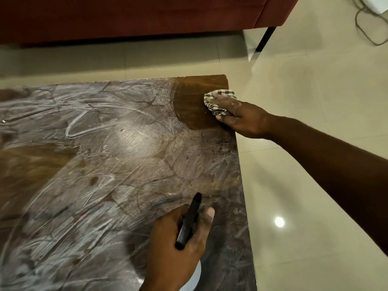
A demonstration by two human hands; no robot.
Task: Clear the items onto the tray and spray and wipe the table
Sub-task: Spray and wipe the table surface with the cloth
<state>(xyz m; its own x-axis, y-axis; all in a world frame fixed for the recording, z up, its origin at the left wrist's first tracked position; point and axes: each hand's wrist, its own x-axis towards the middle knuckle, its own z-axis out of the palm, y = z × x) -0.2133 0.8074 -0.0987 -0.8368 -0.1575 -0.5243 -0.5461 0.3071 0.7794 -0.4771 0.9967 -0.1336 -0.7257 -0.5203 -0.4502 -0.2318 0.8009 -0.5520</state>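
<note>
A brown wooden table (pixel 117 143) fills the left of the view, smeared all over with whitish streaks. A clean dark patch shows at its far right corner. There my right hand (pixel 237 114) presses a checked cloth (pixel 218 99) flat on the tabletop, fingers spread over it. Near the front right of the table my left hand (pixel 180 240) grips a spray bottle, with its black nozzle and trigger (pixel 189 221) pointing away from me. The bottle's pale body is mostly hidden under the hand.
Pale glossy floor tiles (pixel 315 101) lie to the right and beyond the table. A dark red sofa (pixel 126 15) with a black leg (pixel 265 38) stands at the back. A cable (pixel 365 28) lies on the floor at top right.
</note>
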